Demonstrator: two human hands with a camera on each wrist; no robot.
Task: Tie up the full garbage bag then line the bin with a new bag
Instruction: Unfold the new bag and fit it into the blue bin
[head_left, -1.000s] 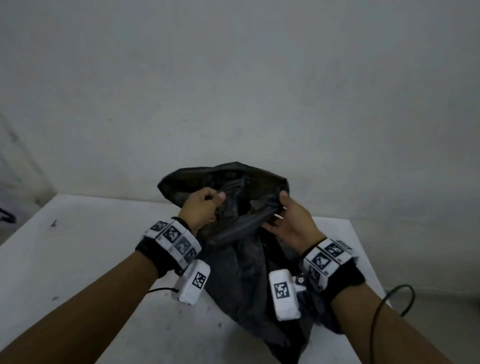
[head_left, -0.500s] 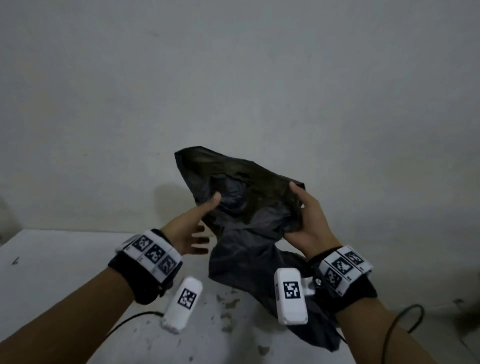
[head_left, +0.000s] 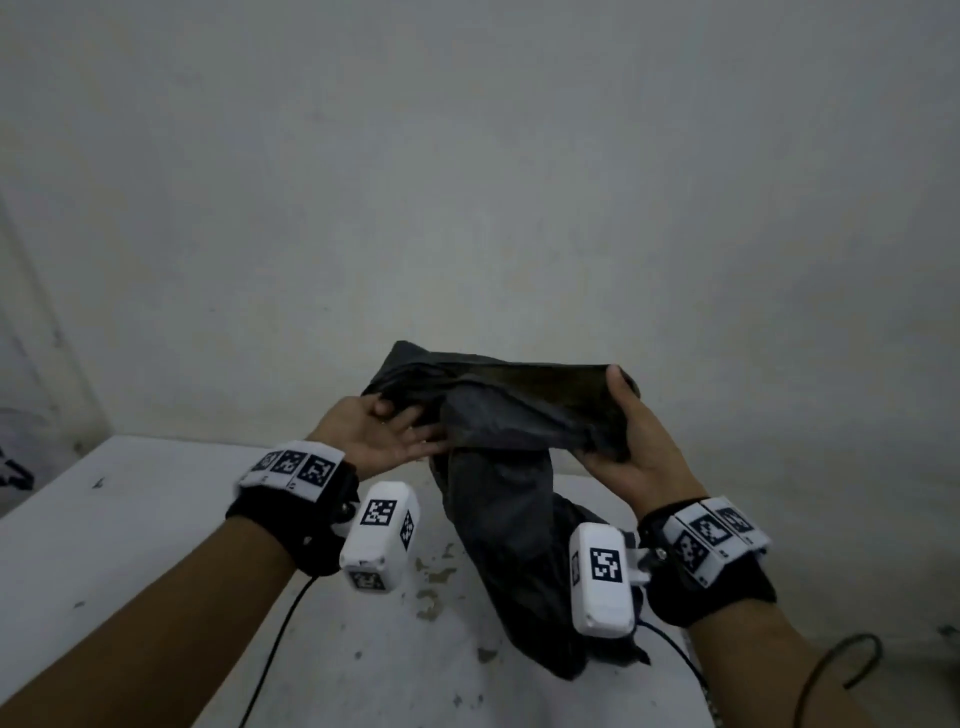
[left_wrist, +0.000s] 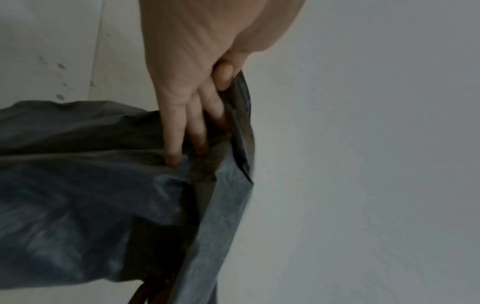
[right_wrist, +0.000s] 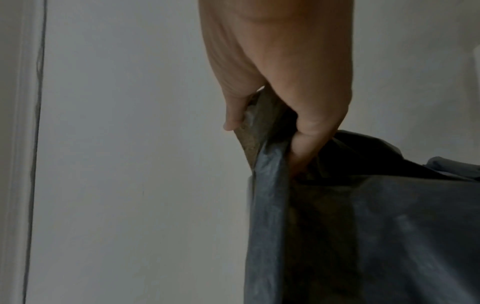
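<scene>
A crumpled black garbage bag (head_left: 498, 493) hangs between both hands above the white table, its lower end trailing near the tabletop. My left hand (head_left: 387, 431) pinches the bag's left rim between thumb and fingers; in the left wrist view the left hand (left_wrist: 207, 98) has its straight fingers inside the bag (left_wrist: 91, 185). My right hand (head_left: 623, 431) grips the right rim, thumb on top. In the right wrist view the right hand (right_wrist: 280, 115) clamps the gathered edge of the bag (right_wrist: 363, 226). The rim is stretched flat between the hands. No bin is in view.
The white table (head_left: 156, 545) has dark stains (head_left: 436, 577) near its middle and ends at a right edge. A plain grey wall (head_left: 467, 208) stands right behind it. Black cables (head_left: 831, 670) hang from both wrists.
The left hand, off the bag half a second ago, now pinches its left rim. The right hand has moved right, and the rim is pulled out wide between the hands.
</scene>
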